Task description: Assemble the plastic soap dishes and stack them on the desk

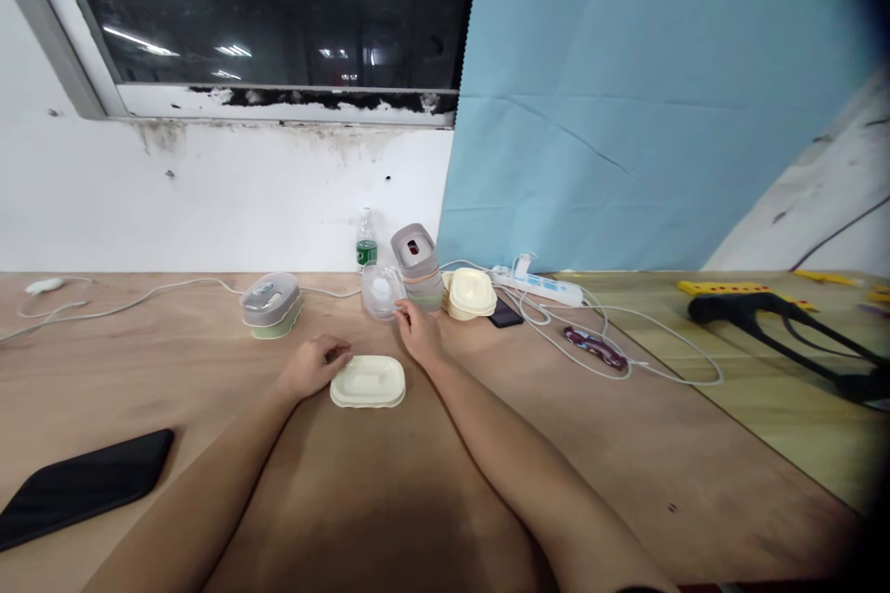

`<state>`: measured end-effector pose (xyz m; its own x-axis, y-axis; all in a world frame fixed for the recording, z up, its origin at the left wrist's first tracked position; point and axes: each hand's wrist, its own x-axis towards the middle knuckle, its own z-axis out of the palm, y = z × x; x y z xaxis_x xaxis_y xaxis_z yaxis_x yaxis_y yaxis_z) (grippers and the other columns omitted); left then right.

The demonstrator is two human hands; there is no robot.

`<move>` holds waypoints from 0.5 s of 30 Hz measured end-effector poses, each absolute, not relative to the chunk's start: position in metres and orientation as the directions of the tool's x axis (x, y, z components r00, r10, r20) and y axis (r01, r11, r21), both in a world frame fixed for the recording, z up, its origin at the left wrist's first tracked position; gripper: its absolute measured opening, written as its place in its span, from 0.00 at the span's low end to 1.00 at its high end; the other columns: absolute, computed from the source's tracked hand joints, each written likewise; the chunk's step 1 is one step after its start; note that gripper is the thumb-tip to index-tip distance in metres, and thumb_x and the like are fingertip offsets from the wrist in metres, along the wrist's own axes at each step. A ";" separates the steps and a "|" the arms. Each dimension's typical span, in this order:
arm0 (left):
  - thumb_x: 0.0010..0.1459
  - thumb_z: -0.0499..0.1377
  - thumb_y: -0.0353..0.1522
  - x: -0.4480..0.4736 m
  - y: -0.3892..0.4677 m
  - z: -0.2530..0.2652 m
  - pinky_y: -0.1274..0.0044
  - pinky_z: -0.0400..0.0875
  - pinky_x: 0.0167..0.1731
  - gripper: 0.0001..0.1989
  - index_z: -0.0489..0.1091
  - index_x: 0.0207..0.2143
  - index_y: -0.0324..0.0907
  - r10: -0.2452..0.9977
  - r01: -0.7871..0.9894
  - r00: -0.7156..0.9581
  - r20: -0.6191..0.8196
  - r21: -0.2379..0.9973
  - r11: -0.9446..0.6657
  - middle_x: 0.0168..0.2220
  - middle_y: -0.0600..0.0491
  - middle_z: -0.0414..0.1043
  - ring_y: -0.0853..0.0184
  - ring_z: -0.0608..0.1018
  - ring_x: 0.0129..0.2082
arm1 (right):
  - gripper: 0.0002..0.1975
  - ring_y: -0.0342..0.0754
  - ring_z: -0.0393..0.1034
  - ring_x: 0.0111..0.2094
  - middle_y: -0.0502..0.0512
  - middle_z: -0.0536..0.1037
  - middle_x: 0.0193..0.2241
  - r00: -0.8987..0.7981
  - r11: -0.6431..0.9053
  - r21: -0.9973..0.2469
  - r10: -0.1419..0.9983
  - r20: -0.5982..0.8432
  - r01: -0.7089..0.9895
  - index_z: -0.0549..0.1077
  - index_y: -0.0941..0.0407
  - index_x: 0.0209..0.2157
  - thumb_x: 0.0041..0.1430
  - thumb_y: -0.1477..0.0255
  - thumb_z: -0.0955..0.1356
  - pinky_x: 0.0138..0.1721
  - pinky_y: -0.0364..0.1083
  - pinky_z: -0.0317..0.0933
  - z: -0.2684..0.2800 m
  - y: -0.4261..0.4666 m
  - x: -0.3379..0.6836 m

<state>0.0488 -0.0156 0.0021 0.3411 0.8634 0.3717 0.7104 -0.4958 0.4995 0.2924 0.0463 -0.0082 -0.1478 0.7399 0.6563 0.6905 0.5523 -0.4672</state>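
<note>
My right hand is closed at the lower right edge of a clear plastic lid, which is tilted up. In front of me a shallow cream plastic container lies on the table. My left hand is beside that container with bent fingers somewhat apart, the thumb against its upper left rim. Behind my right hand stands a tall stack of grey containers. Just right of it sit stacked cream containers. Off to the left is a grey-lidded green container.
A water bottle stands against the wall. At right lie a phone, a white power strip, looping cables and a maroon patterned object. A black flat object lies at left; a black strap-like frame is far right.
</note>
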 end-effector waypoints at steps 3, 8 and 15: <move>0.58 0.54 0.41 0.049 -0.017 0.003 0.72 0.69 0.35 0.15 0.74 0.40 0.43 0.860 0.709 0.347 0.374 0.496 -0.502 0.35 0.49 0.76 0.63 0.76 0.34 | 0.12 0.49 0.73 0.35 0.53 0.79 0.35 -0.147 0.532 -0.469 0.756 0.637 0.705 0.70 0.54 0.46 0.63 0.67 0.61 0.36 0.45 0.61 -0.008 0.044 0.290; 0.58 0.54 0.41 0.048 -0.017 0.003 0.72 0.69 0.36 0.15 0.74 0.40 0.43 0.864 0.715 0.335 0.376 0.495 -0.493 0.35 0.49 0.76 0.63 0.76 0.34 | 0.11 0.48 0.73 0.33 0.52 0.78 0.31 -0.180 0.545 -0.445 0.752 0.634 0.711 0.69 0.54 0.44 0.63 0.67 0.61 0.33 0.43 0.59 -0.010 0.041 0.285; 0.59 0.54 0.41 0.047 -0.016 0.001 0.74 0.69 0.35 0.15 0.74 0.41 0.43 0.859 0.724 0.347 0.376 0.475 -0.500 0.36 0.50 0.76 0.64 0.76 0.34 | 0.12 0.48 0.72 0.33 0.52 0.78 0.32 -0.157 0.515 -0.475 0.778 0.608 0.714 0.68 0.55 0.44 0.63 0.64 0.61 0.31 0.43 0.58 -0.011 0.044 0.289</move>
